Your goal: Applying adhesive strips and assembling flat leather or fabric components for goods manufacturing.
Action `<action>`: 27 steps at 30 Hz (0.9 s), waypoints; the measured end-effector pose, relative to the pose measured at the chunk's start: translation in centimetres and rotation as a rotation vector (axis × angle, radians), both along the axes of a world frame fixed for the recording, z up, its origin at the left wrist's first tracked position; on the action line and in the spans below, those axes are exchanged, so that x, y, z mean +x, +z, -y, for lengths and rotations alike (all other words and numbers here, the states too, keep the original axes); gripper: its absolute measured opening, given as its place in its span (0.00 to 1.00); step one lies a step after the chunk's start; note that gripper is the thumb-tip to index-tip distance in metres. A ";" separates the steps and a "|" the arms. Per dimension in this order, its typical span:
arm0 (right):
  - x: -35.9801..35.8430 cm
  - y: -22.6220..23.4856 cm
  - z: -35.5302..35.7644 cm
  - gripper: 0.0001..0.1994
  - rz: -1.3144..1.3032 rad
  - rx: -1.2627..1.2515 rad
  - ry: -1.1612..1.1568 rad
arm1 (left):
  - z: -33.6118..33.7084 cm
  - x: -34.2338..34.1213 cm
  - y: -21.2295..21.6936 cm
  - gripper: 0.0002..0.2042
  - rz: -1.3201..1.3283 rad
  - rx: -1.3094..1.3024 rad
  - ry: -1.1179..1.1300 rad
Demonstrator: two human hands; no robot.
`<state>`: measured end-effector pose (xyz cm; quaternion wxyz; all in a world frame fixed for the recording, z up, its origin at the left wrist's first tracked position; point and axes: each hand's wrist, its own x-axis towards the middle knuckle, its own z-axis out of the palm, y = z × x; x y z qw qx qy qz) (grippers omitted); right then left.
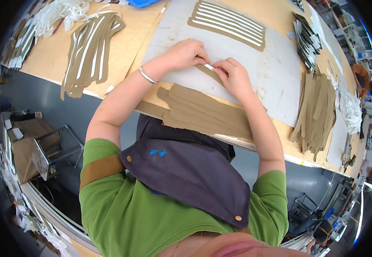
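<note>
Two narrow grips, left hand (187,55) and right hand (235,78), pinch a white strip (209,67) on a brown strip (214,75).

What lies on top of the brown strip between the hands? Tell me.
A white strip shows on the brown strip; fingers of the left hand and right hand cover whatever continues beneath them.

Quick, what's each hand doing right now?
Left hand: closed, fingertips pinched at the white strip on a brown strip.
Right hand: closed, thumb and finger on the same white strip.
</note>
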<state>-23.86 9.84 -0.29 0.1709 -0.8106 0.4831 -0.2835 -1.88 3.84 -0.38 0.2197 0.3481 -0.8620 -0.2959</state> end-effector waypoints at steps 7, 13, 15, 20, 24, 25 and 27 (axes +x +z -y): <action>-0.1 -0.4 -1.1 0.09 -0.179 -0.155 0.028 | -0.5 0.6 -1.1 0.11 0.006 -0.278 -0.039; -0.3 -0.5 -1.5 0.15 -0.322 -0.272 0.046 | -2.0 2.9 -0.8 0.16 0.289 -0.606 0.037; 0.4 -0.6 -0.9 0.14 -0.306 -0.312 0.053 | -2.1 3.1 -0.1 0.18 0.263 -0.672 0.199; 3.5 -1.1 2.9 0.10 -0.298 -0.286 0.056 | -3.8 0.8 -0.6 0.21 0.314 -0.535 0.241; 2.2 -0.8 2.3 0.07 -0.298 -0.227 0.078 | -4.1 0.8 -0.9 0.21 0.417 -0.471 0.224; 1.9 -0.7 2.0 0.07 -0.295 -0.220 0.077 | -4.2 0.8 -0.9 0.20 0.418 -0.484 0.226; 1.3 -0.5 1.6 0.07 -0.289 -0.211 0.069 | -4.4 0.7 -0.4 0.20 0.444 -0.455 0.204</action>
